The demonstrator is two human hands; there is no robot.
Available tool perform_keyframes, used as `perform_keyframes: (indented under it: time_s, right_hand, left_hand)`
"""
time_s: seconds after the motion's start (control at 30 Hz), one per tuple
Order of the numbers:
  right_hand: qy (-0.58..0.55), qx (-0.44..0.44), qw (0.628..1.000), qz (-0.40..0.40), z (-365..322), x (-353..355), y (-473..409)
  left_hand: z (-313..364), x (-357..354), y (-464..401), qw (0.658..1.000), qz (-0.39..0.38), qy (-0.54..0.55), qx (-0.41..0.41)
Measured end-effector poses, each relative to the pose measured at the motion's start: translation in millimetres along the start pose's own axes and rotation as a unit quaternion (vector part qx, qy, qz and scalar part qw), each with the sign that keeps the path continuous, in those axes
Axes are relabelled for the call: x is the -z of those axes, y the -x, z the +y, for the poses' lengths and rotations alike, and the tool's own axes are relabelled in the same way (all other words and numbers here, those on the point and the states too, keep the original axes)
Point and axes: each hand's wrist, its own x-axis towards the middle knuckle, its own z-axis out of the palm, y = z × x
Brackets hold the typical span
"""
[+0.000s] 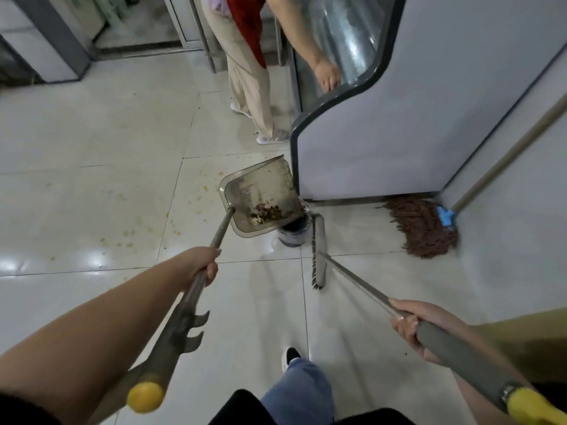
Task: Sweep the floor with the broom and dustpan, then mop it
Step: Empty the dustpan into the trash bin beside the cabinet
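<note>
Dustpan (260,197) tilted over bin (293,233) to tip scraps, left hand (204,266) fingers clamped on its handle; right hand (411,325) fingers clamped on broom (317,256), parked aside; mop (423,228) waiting.

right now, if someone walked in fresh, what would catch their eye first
Probably the dustpan, held up mid-frame by the left hand and tipped over a small bin, with scraps heaped in its lower corner. Next, the broom in the right hand, its head on the floor beside the bin. At right, a reddish-brown mop leans against the wall.
</note>
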Motion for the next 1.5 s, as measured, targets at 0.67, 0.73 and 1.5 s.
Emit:
perform_keyframes:
  time_s: [0.67, 0.73, 1.5]
  right_hand:
    - [0.123, -0.091, 0.988, -0.019, -212, 34, -47]
    - [0.164, -0.101, 0.981, -0.005, -234, 26, -49]
    - [0.357, -0.121, 0.924, 0.059, -245, -12, -89]
  left_hand:
    - [73, -123, -14, 0.992, 0.082, 0.056, 0.078]
    - [82, -133, -15, 0.991, 0.094, 0.051, 0.082]
    - [123, -119, -53, 0.987, 0.102, -0.084, 0.087]
